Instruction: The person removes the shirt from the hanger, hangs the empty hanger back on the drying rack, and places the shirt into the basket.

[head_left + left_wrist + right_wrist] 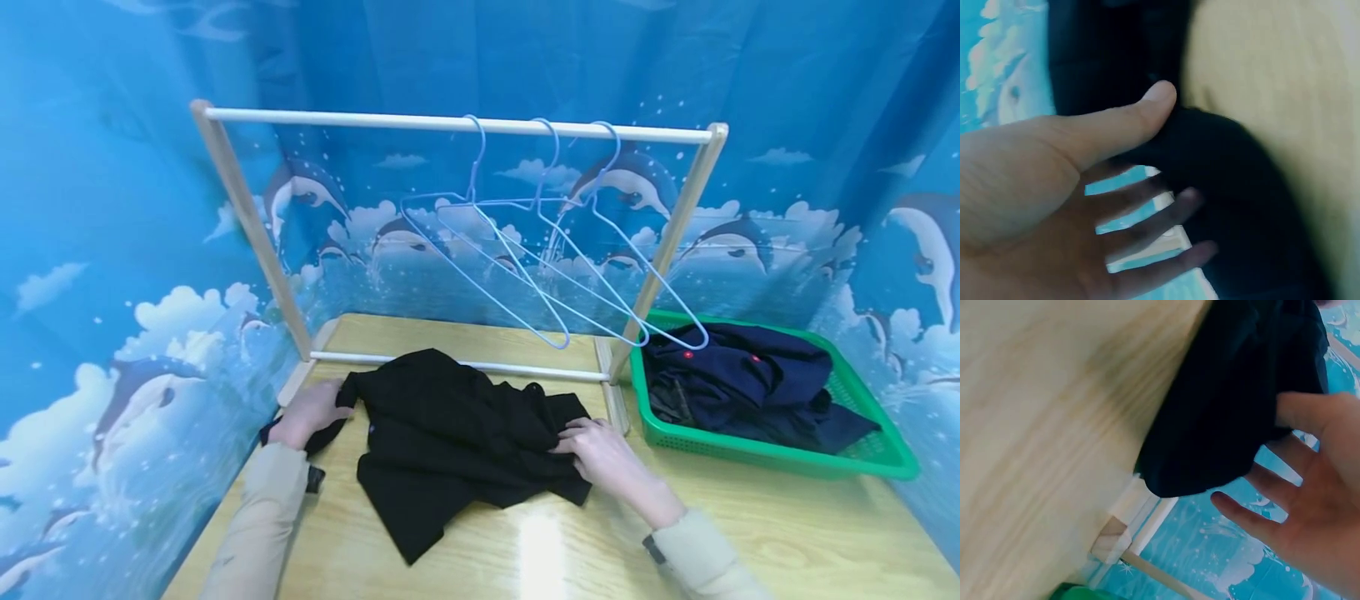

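Note:
A crumpled black garment [457, 433] lies on the wooden table [750, 542] in front of the rack. My left hand [330, 408] rests at the garment's left end. In the left wrist view the left hand [1179, 156] has its thumb [1157, 100] laid on the black cloth [1241, 187] and its fingers spread and fairly straight. My right hand [573, 433] touches the garment's right edge. Seen from the right wrist, the right hand [1254, 456] is spread, its thumb [1297, 409] against the cloth [1235, 412].
A wooden clothes rack [457, 125] stands behind the garment with three light blue wire hangers [540, 250] on its rail. At the right, a green basket [885, 462] holds dark navy clothes [750, 383]. Blue dolphin-print curtains enclose the table.

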Tool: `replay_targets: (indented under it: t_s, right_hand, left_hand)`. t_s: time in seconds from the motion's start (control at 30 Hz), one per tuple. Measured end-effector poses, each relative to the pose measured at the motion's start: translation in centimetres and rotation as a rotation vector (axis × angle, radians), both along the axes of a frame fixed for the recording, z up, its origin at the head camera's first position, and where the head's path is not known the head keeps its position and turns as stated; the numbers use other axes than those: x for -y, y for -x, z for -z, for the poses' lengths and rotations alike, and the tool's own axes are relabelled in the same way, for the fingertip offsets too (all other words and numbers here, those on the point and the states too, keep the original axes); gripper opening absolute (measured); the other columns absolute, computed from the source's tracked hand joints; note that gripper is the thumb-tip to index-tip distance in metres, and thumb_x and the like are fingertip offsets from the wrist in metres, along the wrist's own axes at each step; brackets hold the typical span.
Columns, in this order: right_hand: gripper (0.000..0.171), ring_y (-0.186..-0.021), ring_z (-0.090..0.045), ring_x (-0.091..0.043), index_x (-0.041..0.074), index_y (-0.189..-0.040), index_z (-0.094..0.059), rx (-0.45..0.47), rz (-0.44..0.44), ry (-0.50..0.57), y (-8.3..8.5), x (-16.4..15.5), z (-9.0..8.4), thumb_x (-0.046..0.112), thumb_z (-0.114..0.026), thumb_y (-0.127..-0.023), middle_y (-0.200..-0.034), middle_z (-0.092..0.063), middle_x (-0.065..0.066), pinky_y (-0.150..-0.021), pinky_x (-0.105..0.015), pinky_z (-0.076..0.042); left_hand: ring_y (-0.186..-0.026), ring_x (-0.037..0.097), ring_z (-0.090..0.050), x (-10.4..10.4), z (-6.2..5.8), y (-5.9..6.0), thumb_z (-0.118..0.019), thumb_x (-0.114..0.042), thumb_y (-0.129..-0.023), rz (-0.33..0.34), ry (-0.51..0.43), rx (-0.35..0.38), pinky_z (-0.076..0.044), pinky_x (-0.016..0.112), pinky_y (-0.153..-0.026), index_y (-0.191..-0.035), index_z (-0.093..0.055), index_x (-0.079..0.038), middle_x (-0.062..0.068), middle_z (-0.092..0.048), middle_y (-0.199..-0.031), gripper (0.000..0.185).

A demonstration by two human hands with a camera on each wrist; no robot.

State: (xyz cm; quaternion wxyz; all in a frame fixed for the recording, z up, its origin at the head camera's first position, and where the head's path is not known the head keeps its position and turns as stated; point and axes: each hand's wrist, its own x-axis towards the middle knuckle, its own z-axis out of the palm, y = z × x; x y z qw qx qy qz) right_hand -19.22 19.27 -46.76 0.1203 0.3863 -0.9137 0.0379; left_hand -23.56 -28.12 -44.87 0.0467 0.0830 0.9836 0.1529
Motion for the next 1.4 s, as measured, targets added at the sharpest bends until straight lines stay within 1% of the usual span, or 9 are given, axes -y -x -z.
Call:
replay_targets:
  t_s: [0.2,0.43,0.57,0.67,0.77,0.87,1.0,1.17,1.4]
  right_hand:
    - [0.036,-0.11,-0.065,-0.035,0.012,-0.108,-0.078,0.112,-0.044,0.049,-0.4,-0.6,-0.9,-0.003,-0.074,-0.076,-0.112,-0.074,-0.01,-0.089,-0.054,-0.053]
    - [0.05,-0.118,-0.061,-0.042,0.009,-0.12,-0.074,0.21,-0.064,0.075,-1.0,-1.8,-2.4,0.046,-0.073,-0.087,-0.124,-0.068,-0.016,-0.095,-0.058,-0.05]
    - [0.033,-0.107,-0.067,-0.033,0.012,-0.106,-0.078,0.121,-0.032,0.186,-0.9,-1.7,-3.0,0.041,-0.069,-0.093,-0.114,-0.072,-0.011,-0.089,-0.049,-0.054]
    - [0.019,-0.085,-0.068,-0.023,0.015,-0.09,-0.075,-0.029,0.025,0.268,-0.6,-1.4,-3.1,0.034,-0.076,-0.088,-0.099,-0.071,-0.003,-0.073,-0.039,-0.055]
    - [0.026,-0.08,-0.065,-0.022,0.013,-0.093,-0.069,-0.115,0.098,0.321,-0.3,-0.9,-2.9,0.034,-0.081,-0.083,-0.096,-0.067,-0.002,-0.066,-0.038,-0.051]
    - [0.046,-0.095,-0.066,-0.029,0.01,-0.117,-0.065,-0.097,0.12,0.323,-0.3,-0.3,-2.7,0.038,-0.081,-0.083,-0.113,-0.065,-0.008,-0.076,-0.044,-0.054]
    - [0.075,-0.112,-0.063,-0.041,0.011,-0.147,-0.049,-0.038,0.088,0.309,-0.3,0.4,-2.4,0.041,-0.08,-0.085,-0.139,-0.054,-0.018,-0.09,-0.055,-0.053]
    - [0.085,-0.127,-0.054,-0.044,0.021,-0.156,-0.04,-0.008,0.032,0.283,-0.3,0.8,-2.2,0.042,-0.081,-0.084,-0.156,-0.038,-0.021,-0.098,-0.061,-0.048]
    - [0.094,-0.141,-0.041,-0.044,0.023,-0.156,-0.042,0.097,-0.007,0.151,-0.3,1.2,-1.8,0.054,-0.082,-0.077,-0.165,-0.022,-0.021,-0.104,-0.065,-0.042]
  left_hand:
    - [-0.092,0.05,-0.064,-0.3,0.3,0.3,-0.071,-0.01,-0.093,-0.073,-0.002,-0.118,-0.051,0.061,-0.079,-0.11,-0.069,0.003,0.03,-0.068,-0.103,0.022]
    - [-0.062,0.041,-0.059,-3.3,-3.4,0.5,-0.06,-0.003,-0.098,-0.083,-0.155,-0.407,-0.046,0.052,-0.059,-0.117,-0.067,0.003,0.028,-0.069,-0.099,0.021]
    - [-0.046,0.023,-0.036,-7.2,-6.2,0.0,-0.052,0.005,-0.096,-0.046,-0.304,-0.459,-0.029,0.036,-0.05,-0.126,-0.066,-0.002,0.025,-0.068,-0.09,0.034]
    - [-0.046,0.019,-0.034,-10.9,-7.2,-0.6,-0.052,0.01,-0.092,0.035,-0.378,-0.493,-0.029,0.032,-0.05,-0.125,-0.068,-0.007,0.02,-0.067,-0.082,0.041]
    - [-0.055,0.024,-0.054,-14.4,-6.4,-1.5,-0.055,0.012,-0.09,0.184,-0.367,-0.456,-0.044,0.036,-0.055,-0.125,-0.068,-0.012,0.013,-0.071,-0.089,0.044]
    - [-0.09,0.027,-0.07,-16.8,-4.3,-2.4,-0.06,0.003,-0.096,0.376,-0.25,-0.335,-0.056,0.041,-0.075,-0.13,-0.064,-0.012,0.01,-0.072,-0.11,0.038]
    - [-0.129,0.026,-0.059,-17.6,-1.2,-3.3,-0.059,-0.016,-0.104,0.534,-0.125,-0.144,-0.05,0.043,-0.103,-0.142,-0.056,-0.009,0.01,-0.059,-0.142,0.039]
    - [-0.137,0.025,-0.052,-16.3,-0.7,-3.5,-0.059,-0.032,-0.103,0.56,-0.168,-0.098,-0.044,0.043,-0.109,-0.145,-0.057,-0.015,0.007,-0.054,-0.149,0.045]
    - [-0.125,0.02,-0.061,-11.9,-3.1,-2.7,-0.071,-0.039,-0.094,0.408,-0.249,-0.323,-0.05,0.044,-0.102,-0.125,-0.073,-0.025,-0.002,-0.067,-0.132,0.035]
